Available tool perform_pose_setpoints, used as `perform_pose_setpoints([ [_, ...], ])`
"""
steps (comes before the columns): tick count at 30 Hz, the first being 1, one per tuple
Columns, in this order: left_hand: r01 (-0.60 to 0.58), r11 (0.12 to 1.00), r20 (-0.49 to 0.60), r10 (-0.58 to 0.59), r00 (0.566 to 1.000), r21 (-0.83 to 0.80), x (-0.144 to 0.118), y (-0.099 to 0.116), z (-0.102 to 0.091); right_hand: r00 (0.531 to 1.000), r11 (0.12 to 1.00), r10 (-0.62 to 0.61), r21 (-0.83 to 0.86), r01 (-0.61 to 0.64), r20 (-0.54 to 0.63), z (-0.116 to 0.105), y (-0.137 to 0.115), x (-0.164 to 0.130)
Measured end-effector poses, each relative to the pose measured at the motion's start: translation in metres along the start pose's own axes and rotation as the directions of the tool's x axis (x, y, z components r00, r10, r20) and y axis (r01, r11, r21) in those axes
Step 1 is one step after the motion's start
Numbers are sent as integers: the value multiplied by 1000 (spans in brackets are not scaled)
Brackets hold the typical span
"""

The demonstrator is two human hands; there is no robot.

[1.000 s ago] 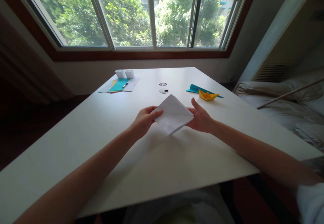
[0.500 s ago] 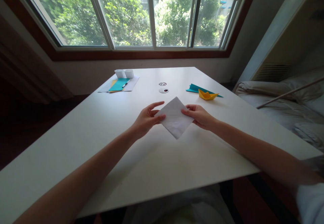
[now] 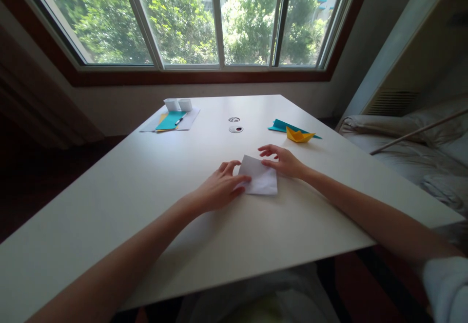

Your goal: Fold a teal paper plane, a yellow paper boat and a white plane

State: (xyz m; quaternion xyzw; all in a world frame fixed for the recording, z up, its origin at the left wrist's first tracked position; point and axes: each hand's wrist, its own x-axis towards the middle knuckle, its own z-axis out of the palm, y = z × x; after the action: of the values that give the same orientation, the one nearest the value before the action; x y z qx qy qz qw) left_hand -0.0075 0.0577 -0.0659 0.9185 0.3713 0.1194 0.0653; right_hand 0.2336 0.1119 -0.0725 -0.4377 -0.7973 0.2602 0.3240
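Observation:
A folded white paper square (image 3: 261, 179) lies at or just above the white tabletop, its near edge roughly level. My left hand (image 3: 223, 186) has it by the left edge, thumb on top and fingers at or behind that edge. At the upper right edge is my right hand (image 3: 285, 161), its thumb at the paper and its other fingers spread and lifted above it. Beyond that hand sits a yellow paper boat (image 3: 300, 136), just in front of a blue paper plane (image 3: 282, 126).
The white table (image 3: 153, 167) reaches toward a window. At its far left are white paper boxes (image 3: 171, 104), blue paper (image 3: 168, 121), yellow and white sheets and a pen (image 3: 180, 119). Two round inserts (image 3: 236, 129) sit mid-table. A cushioned seat (image 3: 383, 138) stands at the right.
The paper has come down toward the table and turned from a diamond to a squarer position. My right hand's fingers have loosened and spread; my left hand moved nearer and rightward.

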Motion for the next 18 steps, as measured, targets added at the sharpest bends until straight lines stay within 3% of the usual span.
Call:
perform_pose_setpoints([
  [4, -27, 994, 20, 25, 999, 103, 3, -2, 1, 988, 984, -152, -97, 150, -10, -5, -9, -5],
  [9, 22, 991, 76, -32, 997, 132, 6, 1, -2, 897, 864, -368, -267, 427, 244, -4, -26, -15],
  [13, 43, 977, 40, -53, 998, 209, 5, 8, -6, 850, 781, -358, -375, 500, 387, 4, -27, -19],
  [18, 3, 994, 49, -8, 999, 110, 6, 8, -4, 882, 797, -307, -409, 444, 358, 12, -27, -19],
])
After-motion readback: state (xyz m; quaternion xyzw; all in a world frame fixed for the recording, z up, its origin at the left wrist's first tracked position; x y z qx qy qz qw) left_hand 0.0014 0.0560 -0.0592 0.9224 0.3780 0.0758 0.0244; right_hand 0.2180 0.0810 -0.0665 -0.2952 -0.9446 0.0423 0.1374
